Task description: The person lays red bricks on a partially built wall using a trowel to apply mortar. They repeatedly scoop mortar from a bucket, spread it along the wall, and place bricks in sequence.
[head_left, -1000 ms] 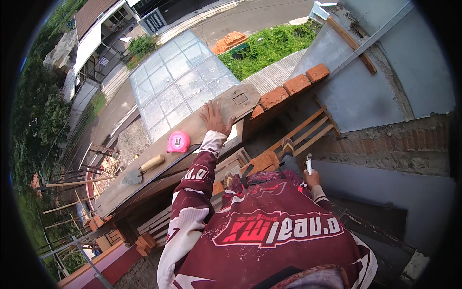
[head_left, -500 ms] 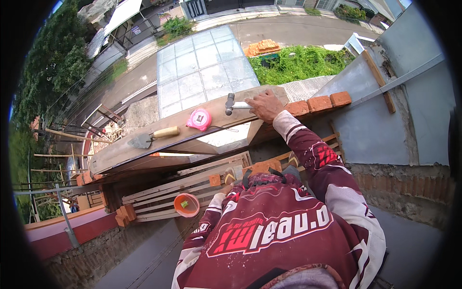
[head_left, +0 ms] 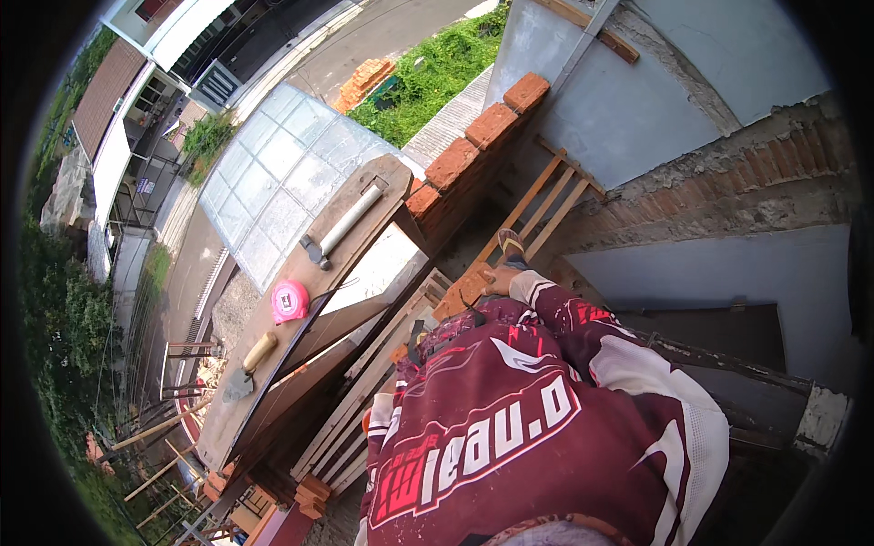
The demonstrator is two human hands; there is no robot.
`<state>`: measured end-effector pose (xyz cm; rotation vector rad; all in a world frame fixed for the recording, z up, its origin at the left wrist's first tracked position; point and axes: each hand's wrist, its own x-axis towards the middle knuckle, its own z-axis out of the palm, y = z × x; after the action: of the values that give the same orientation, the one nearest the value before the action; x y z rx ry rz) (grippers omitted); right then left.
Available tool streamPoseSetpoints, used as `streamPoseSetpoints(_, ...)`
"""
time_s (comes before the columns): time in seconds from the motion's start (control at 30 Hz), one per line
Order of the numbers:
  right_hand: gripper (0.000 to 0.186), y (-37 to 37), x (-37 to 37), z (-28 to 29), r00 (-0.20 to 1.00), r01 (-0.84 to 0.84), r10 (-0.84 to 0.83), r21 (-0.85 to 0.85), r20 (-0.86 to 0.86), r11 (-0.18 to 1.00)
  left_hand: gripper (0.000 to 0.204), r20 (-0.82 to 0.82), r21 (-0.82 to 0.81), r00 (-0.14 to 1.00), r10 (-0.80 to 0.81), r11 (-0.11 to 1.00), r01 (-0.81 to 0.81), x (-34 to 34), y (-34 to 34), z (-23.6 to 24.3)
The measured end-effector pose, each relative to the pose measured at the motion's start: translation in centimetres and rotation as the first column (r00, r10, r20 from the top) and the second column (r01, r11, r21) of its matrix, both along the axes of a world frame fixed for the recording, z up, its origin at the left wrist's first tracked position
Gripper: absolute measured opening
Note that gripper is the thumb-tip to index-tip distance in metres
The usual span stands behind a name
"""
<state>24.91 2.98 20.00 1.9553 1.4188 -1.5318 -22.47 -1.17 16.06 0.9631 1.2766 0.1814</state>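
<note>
Plank (head_left: 350,246) above slats (head_left: 381,362) outdoors; right hand (head_left: 498,279) at bricks (head_left: 458,296), grip unclear; left hand hidden

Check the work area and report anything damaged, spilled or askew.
The wall strip at right stands out: rough, bare brick with ragged edges between smooth grey surfaces. The hammer, pink tape measure and trowel lie on the plank; the right hand is at the orange bricks. No spill shows.

White-red lettering (head_left: 487,446) on maroon jersey (head_left: 546,409), label (head_left: 288,303) on pink tape measure (head_left: 297,311)
</note>
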Motion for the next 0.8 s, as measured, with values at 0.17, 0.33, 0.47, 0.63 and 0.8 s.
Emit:
streamPoseSetpoints(0.17, 0.071, -15.9, 6.2, -7.3, 0.684, 0.721, -0.712, -0.003, 0.159, 0.693, 0.022, 0.101, 0.228, 0.985, -0.14, 0.967, 0.114, 5.9, 8.7, 4.4)
streamPoseSetpoints(0.33, 0.076, -24.4, 2.0, -9.7, 0.428, 0.87, -0.877, 0.164, 0.219, 0.466, 0.027, 0.128, 0.479, 0.972, -0.197, 0.87, 0.113, 14.5, 17.4, 10.1)
streamPoseSetpoints(0.47, 0.085, -24.0, -2.3, -10.4, 0.043, 0.999, -0.999, 0.007, -0.016, 0.043, 0.033, 0.006, 0.805, 0.97, -0.241, 0.576, 0.139, 20.6, 24.8, 12.5)
streamPoseSetpoints(0.63, 0.088, -23.1, -3.8, -10.8, -0.31, 0.946, -0.909, -0.182, -0.279, -0.267, 0.067, -0.659, 0.727, 0.75, 0.057, 0.301, 0.617, 24.2, 33.0, 11.4)
streamPoseSetpoints(0.8, 0.086, -24.5, -2.6, -7.1, -0.034, 0.995, -0.997, -0.092, -0.068, -0.028, 0.092, -0.934, 0.333, 0.352, 0.055, 0.483, 0.81, 25.3, 34.1, 9.7)
